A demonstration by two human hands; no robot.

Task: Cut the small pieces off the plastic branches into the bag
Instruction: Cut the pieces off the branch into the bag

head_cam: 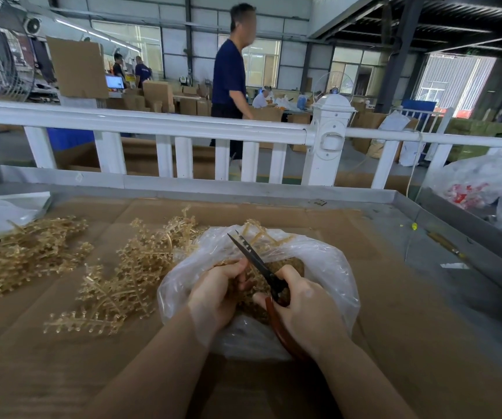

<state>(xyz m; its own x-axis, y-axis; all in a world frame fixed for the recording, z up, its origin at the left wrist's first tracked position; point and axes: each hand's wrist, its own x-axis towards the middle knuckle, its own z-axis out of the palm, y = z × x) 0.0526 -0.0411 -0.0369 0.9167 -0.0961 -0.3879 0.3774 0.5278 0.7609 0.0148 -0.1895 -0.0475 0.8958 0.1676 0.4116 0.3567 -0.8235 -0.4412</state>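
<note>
Head view: right hand [304,309] grips scissors [262,267], left hand [216,294] pinches a branch [262,237] over the bag [328,261]; snipped bits could fly out.

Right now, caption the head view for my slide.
Right hand works scissors over the bag; left hand holds a plastic branch.

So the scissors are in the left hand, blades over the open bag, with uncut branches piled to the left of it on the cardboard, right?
Not quite: the head view shows the scissors in the right hand; the left hand reaches into the bag. The blades are over the open bag, and branches lie left of it on the cardboard.
</note>
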